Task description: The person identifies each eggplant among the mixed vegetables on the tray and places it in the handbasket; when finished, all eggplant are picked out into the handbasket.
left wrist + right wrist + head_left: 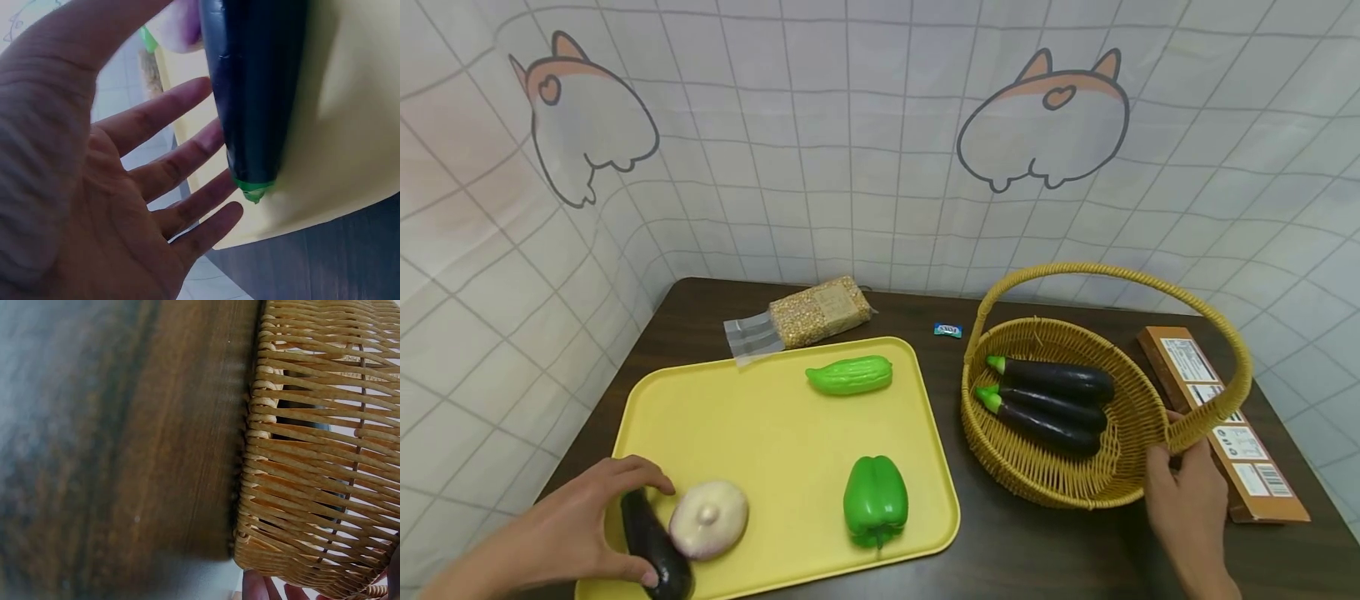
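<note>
A dark purple eggplant [657, 546] with a green stem end [253, 190] lies at the left of a yellow tray [775, 467]. My left hand [583, 521] spans it, the thumb touching its near end. In the left wrist view the other fingers [159, 119] are spread, fairly straight, their tips beside the eggplant. Touching or close to that eggplant is a round white-and-purple vegetable [709, 520]. On the right, my right hand [1187, 500] grips the rim of a wicker basket [1060, 492] near the handle's base. Several long eggplants [1048, 408] lie inside.
A green bell pepper [876, 500] and a bumpy green gourd [852, 375] lie on the tray. Behind it is a bag of grains [820, 311], with a small blue packet [947, 330] farther right. An orange-brown box [1225, 425] lies right of the basket.
</note>
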Demonstrator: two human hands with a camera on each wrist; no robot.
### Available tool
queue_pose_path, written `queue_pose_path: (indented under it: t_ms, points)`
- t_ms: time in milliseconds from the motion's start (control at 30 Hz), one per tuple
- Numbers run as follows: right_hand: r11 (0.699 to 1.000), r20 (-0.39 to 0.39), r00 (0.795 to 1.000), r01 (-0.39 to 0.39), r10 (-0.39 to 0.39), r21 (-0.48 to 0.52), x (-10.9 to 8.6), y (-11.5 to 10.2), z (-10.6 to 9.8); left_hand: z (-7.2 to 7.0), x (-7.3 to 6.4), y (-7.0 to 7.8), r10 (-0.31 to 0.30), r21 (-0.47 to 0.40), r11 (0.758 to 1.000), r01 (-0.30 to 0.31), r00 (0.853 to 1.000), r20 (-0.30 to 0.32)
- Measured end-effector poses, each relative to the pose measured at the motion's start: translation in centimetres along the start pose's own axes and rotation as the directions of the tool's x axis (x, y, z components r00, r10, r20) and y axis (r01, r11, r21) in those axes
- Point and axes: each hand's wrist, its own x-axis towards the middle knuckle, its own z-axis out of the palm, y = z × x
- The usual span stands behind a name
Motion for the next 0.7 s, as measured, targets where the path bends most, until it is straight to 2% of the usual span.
queue_pose_path:
  t_ms: [467, 567, 700]
  points:
    - [1.000, -0.001, 1.000, 0.000, 0.000, 0.006, -0.1, -0.2, -0.1, 0.8, -0.6, -0.8, 0.066, -0.035, 0.997, -0.063, 0.995, 0.079]
    - [1.000, -0.001, 1.000, 0.001, -0.001, 0.010, -0.1, -0.2, -0.1, 1.0, -0.7, -0.7, 0.097, -0.058, 0.994, -0.092, 0.991, 0.096]
    - [1.000, -0.004, 1.000, 0.010, -0.010, 0.008, -0.1, -0.2, -0.1, 1.3, -0.6, -0.7, 0.158, -0.092, 0.984, -0.150, 0.983, 0.089]
